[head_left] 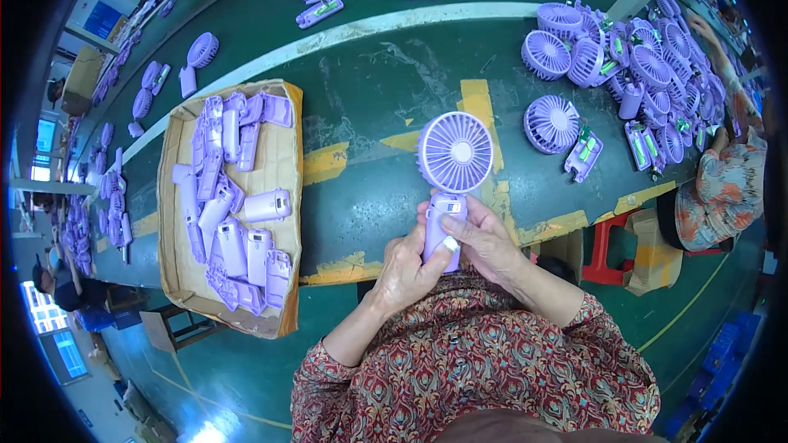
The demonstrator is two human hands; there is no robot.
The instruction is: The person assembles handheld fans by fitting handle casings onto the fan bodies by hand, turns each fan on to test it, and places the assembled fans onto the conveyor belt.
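Note:
Both my hands grip a purple handheld fan [456, 152] at the near edge of the green table, its round grille pointing away from me. My left hand [404, 267] is closed round the lower left of the handle, the thumb laid on its front; something small and white covers that thumb's tip. My right hand [486, 239] wraps the handle's other side, with its thumb just below a small dark display. To the left, a shallow cardboard box [172, 279] holds several purple handle shells [232, 250]. Right of the fan lies another fan head [552, 124] beside an open handle [584, 155] with green parts inside.
A large heap of purple fan parts [648, 66] covers the right of the table [369, 90]. Beyond a pale strip [361, 30], more fan pieces lie spread out. Another person [726, 193] sits at the right, near a red stool [606, 254]. Worn yellow tape [476, 98] marks the tabletop.

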